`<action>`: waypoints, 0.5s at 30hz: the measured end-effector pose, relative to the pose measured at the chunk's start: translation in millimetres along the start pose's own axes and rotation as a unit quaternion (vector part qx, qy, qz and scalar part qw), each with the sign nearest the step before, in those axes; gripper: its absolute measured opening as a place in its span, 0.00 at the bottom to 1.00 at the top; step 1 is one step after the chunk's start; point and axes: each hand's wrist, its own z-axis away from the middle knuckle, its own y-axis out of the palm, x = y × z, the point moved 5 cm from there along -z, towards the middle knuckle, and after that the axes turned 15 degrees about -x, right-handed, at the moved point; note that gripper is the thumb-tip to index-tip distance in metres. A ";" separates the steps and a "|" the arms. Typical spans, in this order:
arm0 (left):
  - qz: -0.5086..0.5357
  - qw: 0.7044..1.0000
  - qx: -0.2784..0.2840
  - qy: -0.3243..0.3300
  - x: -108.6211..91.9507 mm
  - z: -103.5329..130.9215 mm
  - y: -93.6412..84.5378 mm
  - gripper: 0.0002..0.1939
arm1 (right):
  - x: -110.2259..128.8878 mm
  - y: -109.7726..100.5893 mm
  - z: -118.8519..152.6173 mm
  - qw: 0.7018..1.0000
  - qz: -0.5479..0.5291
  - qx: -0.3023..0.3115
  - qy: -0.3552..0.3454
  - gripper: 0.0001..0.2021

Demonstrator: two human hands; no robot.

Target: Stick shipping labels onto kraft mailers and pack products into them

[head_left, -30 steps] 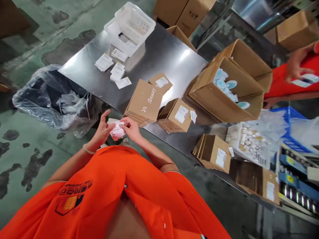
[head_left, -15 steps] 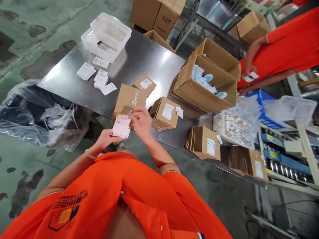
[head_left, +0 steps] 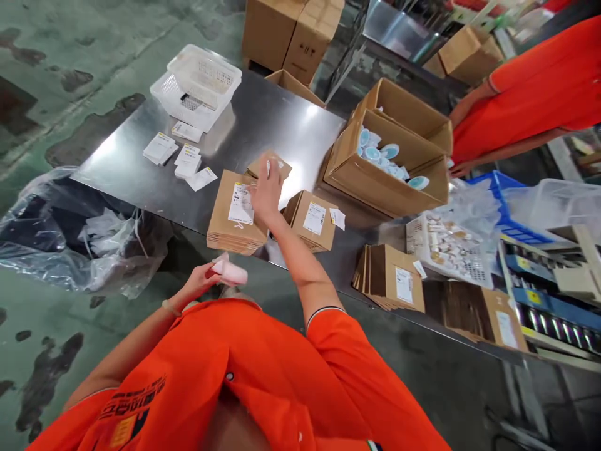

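Observation:
My left hand is closed on a small stack of pale pinkish labels, held low in front of the table edge. My right hand reaches over a stack of flattened cartons. Its fingers look stretched out, though slightly blurred, and the thumb side lies at the edge of a white printed label on the top carton. Just beyond the fingertips is a smaller carton piece, partly covered by the hand. To the right stands another carton stack with a label on its front.
White label piles lie on the metal table near a white plastic basket. A large open box holds blue-white round items. More carton stacks line the front edge. A co-worker's orange sleeve shows at right.
My right hand has moved away from the labels in my left hand, up over the carton stack. A white label now shows on the top carton. My left hand has dropped slightly, tilting the labels.

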 end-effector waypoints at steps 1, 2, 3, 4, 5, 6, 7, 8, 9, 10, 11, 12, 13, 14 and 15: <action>-0.021 0.999 -0.011 0.030 -5.4 0.6 -6.3 0.29 | 12.0 4.3 8.5 0.999 -0.008 0.023 -0.047 0.40; -0.041 0.997 -0.026 0.056 -13.7 -0.6 -11.4 0.26 | 22.1 11.8 16.4 0.994 -0.022 0.063 -0.085 0.39; -0.060 0.994 -0.047 0.082 -24.5 -3.8 -15.5 0.24 | 28.9 20.4 22.4 0.988 -0.036 0.108 -0.107 0.38; -0.078 0.988 -0.070 0.109 -37.0 -9.0 -18.4 0.22 | 31.3 28.3 25.6 0.982 -0.047 0.146 -0.113 0.38; -0.097 0.982 -0.095 0.132 -49.5 -15.7 -20.5 0.22 | 29.1 33.9 25.3 0.979 -0.051 0.166 -0.101 0.37; -0.121 0.975 -0.120 0.145 -60.6 -23.6 -22.0 0.25 | 21.9 35.9 22.1 0.982 -0.049 0.167 -0.075 0.36; -0.149 0.968 -0.137 0.148 -69.2 -31.8 -22.6 0.31 | 10.3 34.0 17.4 0.987 -0.039 0.149 -0.038 0.34; -0.179 0.962 -0.147 0.144 -75.1 -39.6 -22.5 0.36 | -4.9 28.3 13.5 0.993 -0.025 0.119 0.008 0.32; -0.209 0.957 -0.149 0.137 -78.6 -46.3 -21.6 0.38 | -22.5 19.6 12.5 0.995 -0.011 0.084 0.057 0.30; -0.233 0.952 -0.146 0.132 -80.2 -51.3 -20.0 0.39 | -41.0 9.2 15.9 0.993 -0.002 0.054 0.104 0.29; -0.244 0.951 -0.139 0.132 -80.7 -54.4 -17.6 0.38 | -58.9 -1.4 24.0 0.989 -0.004 0.033 0.145 0.27; -0.243 0.952 -0.126 0.138 -80.5 -55.5 -14.0 0.36 | -75.4 -11.0 36.2 0.983 -0.021 0.025 0.180 0.25; -0.229 0.956 -0.108 0.146 -79.9 -55.0 -9.6 0.35 | -89.6 -18.9 51.0 0.976 -0.053 0.028 0.208 0.22; -0.201 0.964 -0.088 0.152 -79.3 -53.4 -5.1 0.34 | -101.6 -24.9 66.7 0.967 -0.098 0.039 0.234 0.19; -0.167 0.971 -0.069 0.156 -79.0 -51.0 -1.2 0.34 | -111.5 -29.6 81.1 0.953 -0.147 0.049 0.261 0.16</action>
